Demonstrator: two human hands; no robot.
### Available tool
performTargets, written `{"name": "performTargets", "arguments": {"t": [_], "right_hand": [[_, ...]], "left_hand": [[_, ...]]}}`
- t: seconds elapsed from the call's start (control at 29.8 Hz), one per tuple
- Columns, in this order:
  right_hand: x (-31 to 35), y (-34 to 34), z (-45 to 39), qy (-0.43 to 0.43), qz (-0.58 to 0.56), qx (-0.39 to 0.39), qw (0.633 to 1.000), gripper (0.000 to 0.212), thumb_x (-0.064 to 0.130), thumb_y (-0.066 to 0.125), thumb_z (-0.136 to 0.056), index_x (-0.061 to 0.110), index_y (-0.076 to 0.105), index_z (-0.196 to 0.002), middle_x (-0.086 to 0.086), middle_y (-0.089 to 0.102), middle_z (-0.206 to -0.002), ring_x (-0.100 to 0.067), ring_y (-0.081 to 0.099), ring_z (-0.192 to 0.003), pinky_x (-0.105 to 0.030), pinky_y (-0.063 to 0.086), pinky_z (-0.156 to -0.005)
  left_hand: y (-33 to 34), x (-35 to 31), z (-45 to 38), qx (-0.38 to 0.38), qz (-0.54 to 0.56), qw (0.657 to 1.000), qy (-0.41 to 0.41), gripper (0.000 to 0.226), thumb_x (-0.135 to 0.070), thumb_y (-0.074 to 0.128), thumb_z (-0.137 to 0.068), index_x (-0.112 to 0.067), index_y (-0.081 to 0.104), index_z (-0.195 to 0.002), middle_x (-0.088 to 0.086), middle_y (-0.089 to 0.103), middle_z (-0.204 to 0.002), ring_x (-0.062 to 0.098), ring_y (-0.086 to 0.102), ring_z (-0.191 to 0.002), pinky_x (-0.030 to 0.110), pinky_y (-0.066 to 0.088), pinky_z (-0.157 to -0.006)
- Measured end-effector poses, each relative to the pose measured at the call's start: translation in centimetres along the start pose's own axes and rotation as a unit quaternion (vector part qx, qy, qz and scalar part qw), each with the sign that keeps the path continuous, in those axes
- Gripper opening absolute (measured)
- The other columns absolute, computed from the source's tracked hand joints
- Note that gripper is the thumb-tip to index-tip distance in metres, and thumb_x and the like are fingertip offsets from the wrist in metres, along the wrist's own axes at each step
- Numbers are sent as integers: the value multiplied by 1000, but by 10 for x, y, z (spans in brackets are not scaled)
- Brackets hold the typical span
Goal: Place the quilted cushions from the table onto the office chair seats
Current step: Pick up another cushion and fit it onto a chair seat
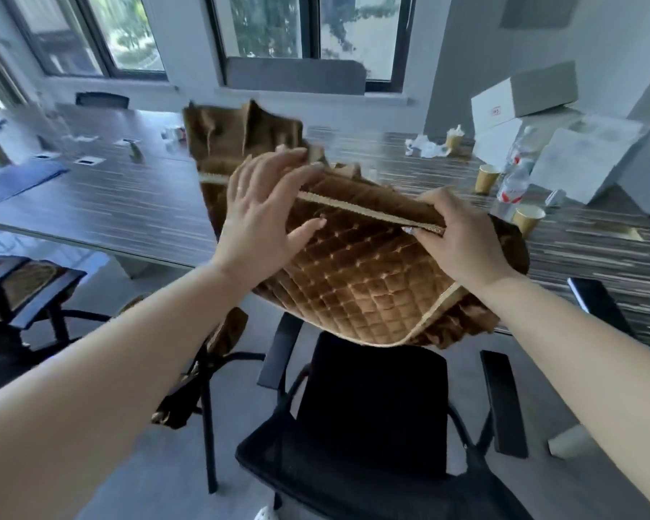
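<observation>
A brown quilted cushion (353, 290) with pale gold piping is held in the air over the table edge and the black office chair seat (372, 403) below me. My right hand (462, 238) grips its piped edge on the right. My left hand (263, 212) lies on top of the cushion with its fingers spread, at the upper left. More brown cushion fabric (233, 137) rises behind the hands. At the far left another chair (27, 290) has a quilted cushion on its seat. A further brown cushion (218, 343) hangs by a chair frame left of centre.
The long striped table (121, 204) carries paper cups (528, 217), plastic bottles (515, 182), crumpled tissue and white boxes (522, 95) at the right. A black phone (586, 294) lies at the table edge. The chair's armrests (501, 399) flank the seat. Windows line the back wall.
</observation>
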State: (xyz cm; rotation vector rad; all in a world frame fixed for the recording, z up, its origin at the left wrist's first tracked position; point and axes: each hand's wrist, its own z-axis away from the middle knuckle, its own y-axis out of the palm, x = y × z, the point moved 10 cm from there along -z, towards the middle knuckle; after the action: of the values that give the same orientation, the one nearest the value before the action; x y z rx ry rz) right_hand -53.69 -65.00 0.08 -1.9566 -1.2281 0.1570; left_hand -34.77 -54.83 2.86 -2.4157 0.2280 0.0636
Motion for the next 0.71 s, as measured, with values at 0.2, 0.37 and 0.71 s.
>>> {"name": "performTargets", "arguments": {"t": [0.2, 0.37, 0.71], "right_hand": [[17, -11, -14, -127, 77, 8, 989, 24, 16, 66, -78, 18, 55, -100, -6, 67, -86, -34, 61, -90, -55, 37, -100], [-23, -30, -18, 35, 87, -71, 993, 60, 33, 70, -78, 21, 49, -133, -7, 50, -137, -27, 38, -134, -58, 15, -114], [-151, 90, 243, 690, -306, -52, 654, 121, 76, 72, -47, 28, 26, -147, -1, 45, -144, -30, 45, -129, -49, 38, -107]], "left_hand": [[44, -19, -21, 238, -93, 966, 25, 52, -55, 54, -87, -26, 50, -131, 0, 63, -122, 26, 58, -114, 40, 43, -93], [42, 3, -18, 194, -3, 977, -92, 38, -54, 53, -88, -18, 61, -96, 2, 65, -81, 29, 61, -80, 38, 49, -67], [16, 98, 35, 45, 367, 836, -405, 33, -57, 70, -65, -26, 74, -75, -1, 63, -73, 16, 58, -74, 34, 46, -73]]}}
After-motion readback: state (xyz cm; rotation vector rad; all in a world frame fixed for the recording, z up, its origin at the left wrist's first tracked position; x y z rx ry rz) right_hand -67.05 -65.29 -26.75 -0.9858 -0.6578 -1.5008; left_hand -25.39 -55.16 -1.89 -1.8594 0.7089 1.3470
